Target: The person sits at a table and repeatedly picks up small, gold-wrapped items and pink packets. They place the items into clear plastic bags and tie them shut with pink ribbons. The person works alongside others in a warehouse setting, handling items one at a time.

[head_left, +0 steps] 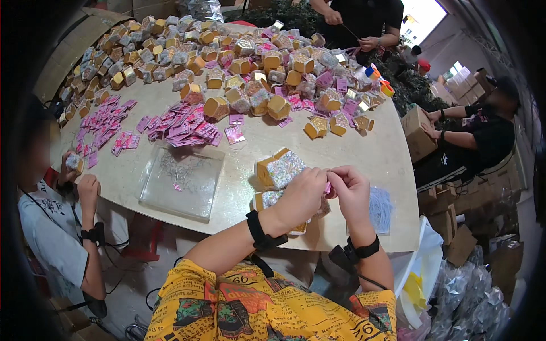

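Note:
My left hand (302, 196) is closed in a pinch over the near edge of the table, and my right hand (351, 188) pinches close beside it. A small pink tag (327, 188) shows between their fingertips, mostly hidden by the fingers. Below and beside my left hand sit chunky gold ornaments with glittery faces: one glittery ornament (278, 169) lies tilted, and another ornament (264, 199) is partly covered by my wrist. Right of my right hand lies a clear bag of pale blue strings (380, 210).
A clear shallow tray (209, 190) with silvery strands lies to the left. Beyond it are pink tags (181, 124) and a large heap of gold ornaments (244, 63). A co-worker's hand (88, 193) is at the left; another person holds a carton (419, 134) at the right.

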The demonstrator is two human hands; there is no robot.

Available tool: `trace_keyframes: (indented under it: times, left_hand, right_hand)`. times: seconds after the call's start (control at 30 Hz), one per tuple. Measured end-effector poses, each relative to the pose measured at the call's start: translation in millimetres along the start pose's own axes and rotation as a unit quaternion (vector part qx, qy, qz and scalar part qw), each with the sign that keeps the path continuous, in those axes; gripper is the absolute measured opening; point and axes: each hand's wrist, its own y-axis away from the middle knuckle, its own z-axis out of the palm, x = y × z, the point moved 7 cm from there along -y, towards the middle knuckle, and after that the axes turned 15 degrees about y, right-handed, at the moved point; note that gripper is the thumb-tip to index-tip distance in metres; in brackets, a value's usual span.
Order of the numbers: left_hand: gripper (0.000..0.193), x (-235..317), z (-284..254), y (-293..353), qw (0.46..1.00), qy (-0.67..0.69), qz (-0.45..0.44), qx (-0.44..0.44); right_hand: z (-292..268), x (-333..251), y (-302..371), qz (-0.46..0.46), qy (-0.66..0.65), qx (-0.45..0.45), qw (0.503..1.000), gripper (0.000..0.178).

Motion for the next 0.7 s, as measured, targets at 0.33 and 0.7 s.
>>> trace_keyframes:
  times: [0.33,0.7]
  left_hand:
    - [0.057,-36,-14,-20,0.871,0.384,-0.285,-0.114]
    - [0.012,-71,-38,-53,0.924,0.278,-0.262,-0.034]
  right_hand:
    - [5,-20,-44,-0.126,0.070,0.015,0.989,0.012]
    - [-6,-23,-67,-0.140,0.188,-0.079,0.969,0.013]
